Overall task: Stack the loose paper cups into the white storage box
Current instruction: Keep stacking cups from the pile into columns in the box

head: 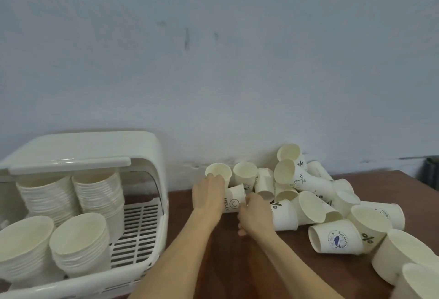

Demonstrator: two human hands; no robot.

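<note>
The white storage box (156, 156) stands at the left with its front open; several stacks of paper cups (78, 234) lean inside on a slotted tray. A pile of loose white paper cups (306, 184) lies at the right, some upright, most tipped over. My left hand (209, 194) rests on the rim of an upright cup (222, 170) at the pile's left end. My right hand (255, 214) grips a tilted cup printed with HELLO and a smiley (234, 200), which sits between both hands.
A brown wooden table (225, 263) carries everything and runs up against a pale blue wall (213, 61). A dark object (431, 170) stands at the far right behind the table's edge. More cups (403, 258) crowd the near right corner.
</note>
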